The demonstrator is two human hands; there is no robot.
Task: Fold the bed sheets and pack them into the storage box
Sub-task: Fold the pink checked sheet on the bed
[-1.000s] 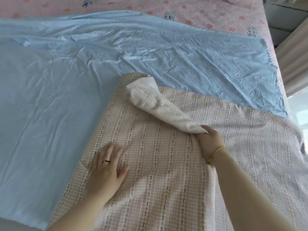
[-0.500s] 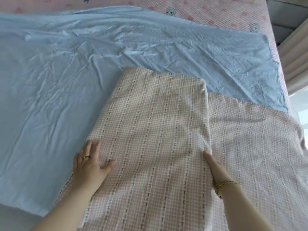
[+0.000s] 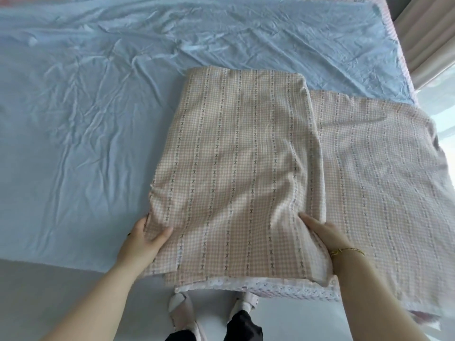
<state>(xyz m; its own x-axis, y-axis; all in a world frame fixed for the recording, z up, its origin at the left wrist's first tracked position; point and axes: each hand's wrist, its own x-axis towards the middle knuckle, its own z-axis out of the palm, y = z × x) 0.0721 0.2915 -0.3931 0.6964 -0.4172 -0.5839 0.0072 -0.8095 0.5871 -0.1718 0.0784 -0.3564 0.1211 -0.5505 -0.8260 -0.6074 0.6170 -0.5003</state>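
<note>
Checked sheet (image 3: pixel 234 168) at the bed's (image 3: pixel 391 28) near edge.
My left hand (image 3: pixel 145 239) and right hand (image 3: pixel 325 232) grip its sides; pink check with stripes, one panel doubled over.

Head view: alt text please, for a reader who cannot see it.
A left hand and a right hand grip the side edges of a folded pink-and-white checked bed sheet, with one layer spread flat to the right. It lies on a wrinkled light-blue sheet.

Left hand (image 3: pixel 147 238) pinching sheet (image 3: pixel 234 156) edge, right hand (image 3: pixel 325 231) fingers partly hidden, forearms outstretched
</note>
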